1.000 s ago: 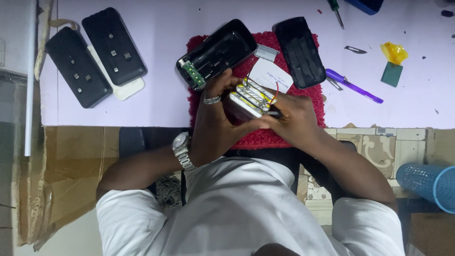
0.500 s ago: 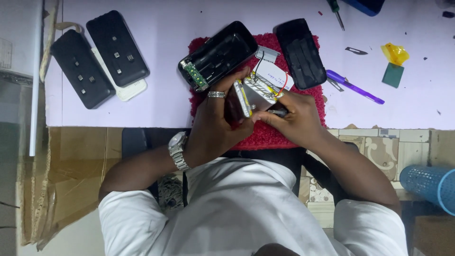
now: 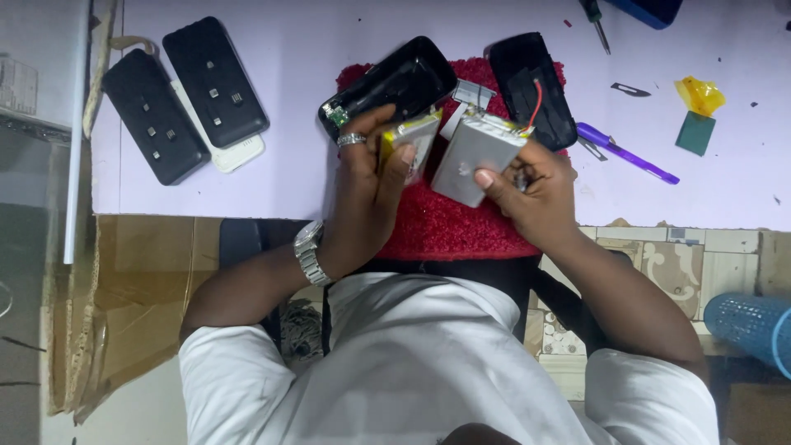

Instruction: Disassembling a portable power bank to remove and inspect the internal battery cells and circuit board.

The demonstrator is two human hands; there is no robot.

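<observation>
Over the red mat [image 3: 461,227], the left hand [image 3: 371,177] clamps its fingers on a yellow-edged battery cell [image 3: 409,138]; the right hand [image 3: 531,185] grips a silver battery pack [image 3: 474,156].

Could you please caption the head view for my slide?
Left hand and right hand pull apart two flat silver battery cells above a red fuzzy mat.

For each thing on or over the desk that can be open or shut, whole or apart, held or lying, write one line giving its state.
Left hand: gripping a flat silver battery pack.
Right hand: holding a second silver pack, lifted and tilted.
Black case shell: open, lying on the red mat.
Black cover: detached, inside face up, red wire showing.
Two black power banks: closed, lying side by side.
Purple pen: lying loose.
</observation>
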